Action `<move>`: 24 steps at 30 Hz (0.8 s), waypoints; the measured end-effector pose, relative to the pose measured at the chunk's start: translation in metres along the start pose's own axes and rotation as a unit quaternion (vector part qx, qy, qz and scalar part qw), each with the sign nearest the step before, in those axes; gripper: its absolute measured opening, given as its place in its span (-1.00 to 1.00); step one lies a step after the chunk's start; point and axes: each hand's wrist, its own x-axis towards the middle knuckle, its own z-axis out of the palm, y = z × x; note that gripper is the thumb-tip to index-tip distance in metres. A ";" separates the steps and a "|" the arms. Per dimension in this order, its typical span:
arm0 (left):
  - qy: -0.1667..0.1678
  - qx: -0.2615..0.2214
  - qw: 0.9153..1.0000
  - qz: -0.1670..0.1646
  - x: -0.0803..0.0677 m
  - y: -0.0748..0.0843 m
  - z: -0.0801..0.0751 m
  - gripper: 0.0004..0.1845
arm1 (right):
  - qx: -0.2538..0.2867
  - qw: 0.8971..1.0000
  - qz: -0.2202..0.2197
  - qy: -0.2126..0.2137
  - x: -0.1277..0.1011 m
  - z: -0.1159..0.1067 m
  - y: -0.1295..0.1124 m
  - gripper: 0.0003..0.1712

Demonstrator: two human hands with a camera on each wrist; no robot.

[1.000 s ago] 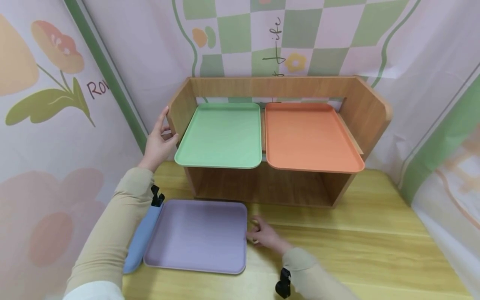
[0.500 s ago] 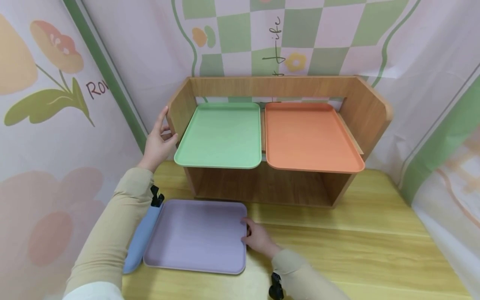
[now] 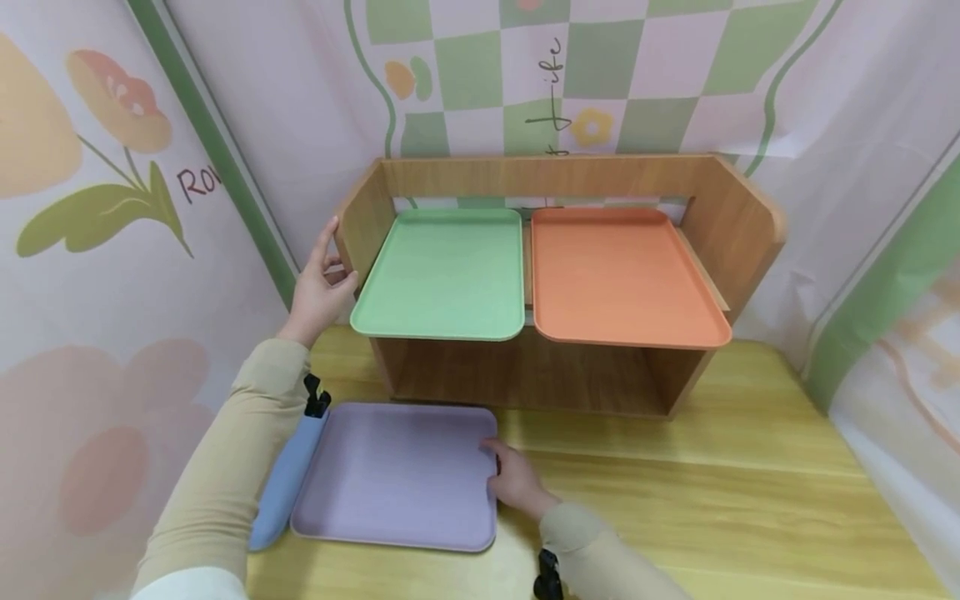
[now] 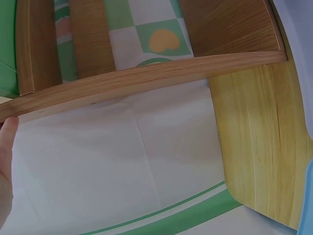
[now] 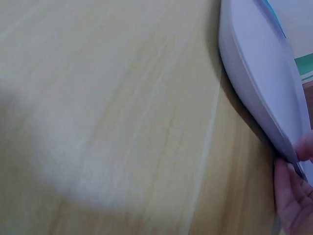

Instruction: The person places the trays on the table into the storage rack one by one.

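A purple tray (image 3: 397,475) lies on the yellow wooden table (image 3: 712,500), over a blue tray (image 3: 281,483) that sticks out at its left. My right hand (image 3: 513,479) pinches the purple tray's right edge, thumb on top and fingers (image 5: 293,196) underneath. In the right wrist view that edge of the purple tray (image 5: 254,73) sits slightly off the table (image 5: 122,122). My left hand (image 3: 318,287) rests with straight fingers against the left side panel of a wooden shelf (image 3: 720,208). A fingertip (image 4: 6,161) shows beside the panel's edge (image 4: 146,78).
On the shelf's top level lie a green tray (image 3: 442,271) at the left and an orange tray (image 3: 615,275) at the right, both overhanging the front. Below them is an open compartment. Printed fabric walls close in behind and on both sides.
My right hand slid left from the table to the purple tray's right edge and took hold of it. The left hand stayed on the shelf's side.
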 end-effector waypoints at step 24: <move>-0.001 -0.006 1.000 0.002 0.001 -0.002 0.001 -0.13 | 0.357 0.912 0.153 -0.133 -0.011 -0.042 0.029 -0.13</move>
